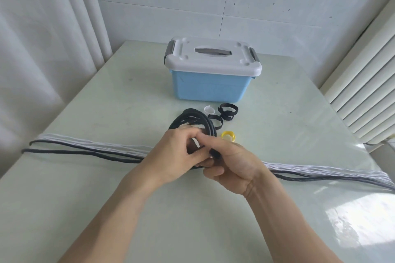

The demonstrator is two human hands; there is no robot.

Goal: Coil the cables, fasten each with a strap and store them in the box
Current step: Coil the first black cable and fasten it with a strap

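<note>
Just in front of the closed blue storage box (208, 85), both hands grasp a black cable coil (196, 121) over the counter (106, 100): left hand (171, 153) clutching the loops, right hand (230, 164) pinching its near edge. Any slackening could spring the unstrapped loops open

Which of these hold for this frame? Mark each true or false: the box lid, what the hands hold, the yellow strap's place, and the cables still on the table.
1. The blue box has its lid off. False: the lid is on.
2. Both the left hand and right hand grip the black cable coil. True.
3. The yellow strap lies inside the box. False: it lies on the table.
4. Uncoiled cables stretch across the table. True.
</note>
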